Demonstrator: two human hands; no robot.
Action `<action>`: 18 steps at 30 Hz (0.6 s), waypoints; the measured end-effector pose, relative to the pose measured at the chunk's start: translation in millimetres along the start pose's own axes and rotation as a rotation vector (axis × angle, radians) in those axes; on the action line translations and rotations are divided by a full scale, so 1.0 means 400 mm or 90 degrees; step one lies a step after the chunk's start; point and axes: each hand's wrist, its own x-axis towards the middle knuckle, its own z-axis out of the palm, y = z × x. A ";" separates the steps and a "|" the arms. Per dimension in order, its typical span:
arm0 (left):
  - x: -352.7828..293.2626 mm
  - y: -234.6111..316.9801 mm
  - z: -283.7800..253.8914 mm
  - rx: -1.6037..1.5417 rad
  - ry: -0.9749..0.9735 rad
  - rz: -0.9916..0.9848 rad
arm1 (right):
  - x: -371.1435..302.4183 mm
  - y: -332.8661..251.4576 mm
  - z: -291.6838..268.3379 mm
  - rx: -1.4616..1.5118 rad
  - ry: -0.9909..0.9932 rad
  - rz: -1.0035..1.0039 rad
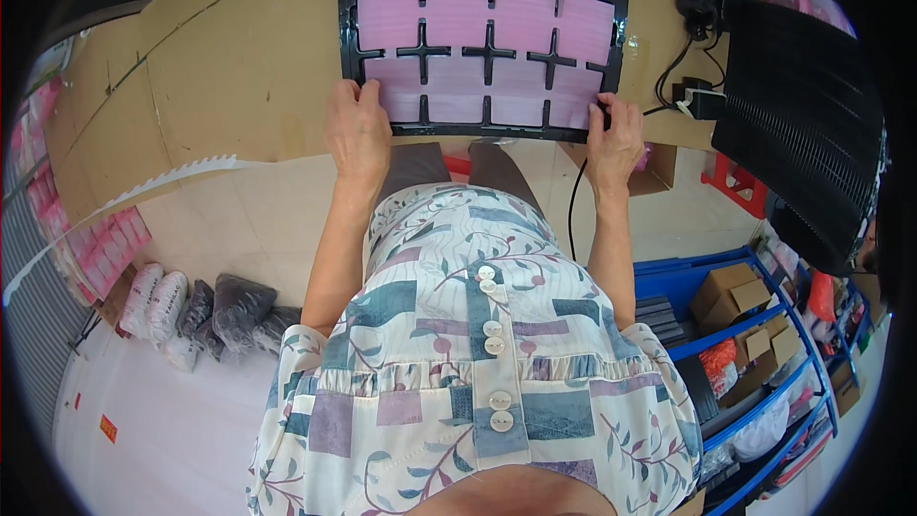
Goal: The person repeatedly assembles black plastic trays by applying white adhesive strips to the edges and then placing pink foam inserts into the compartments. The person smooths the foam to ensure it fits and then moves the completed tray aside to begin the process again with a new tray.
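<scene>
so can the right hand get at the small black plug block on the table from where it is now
Probably yes. The right hand rests on the near right corner of the black gridded tray with pink foam pads, and the small black plug block sits just beyond on the cardboard-covered table, nothing between.

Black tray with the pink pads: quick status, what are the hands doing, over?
Left hand and right hand grip the near edge of the black tray. Tray flat on the cardboard-covered table, pink foam pads in its cells. Black cable hangs near the right wrist.
</scene>
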 end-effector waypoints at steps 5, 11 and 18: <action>-0.011 0.010 -0.002 -0.055 -0.007 0.187 | -0.025 0.011 -0.026 -0.066 -0.102 -0.228; -0.041 -0.008 0.010 -0.088 -0.067 0.211 | -0.049 0.039 -0.035 -0.088 -0.191 -0.288; 0.111 0.054 0.009 -0.122 0.060 0.295 | 0.130 -0.065 -0.015 0.034 -0.056 -0.381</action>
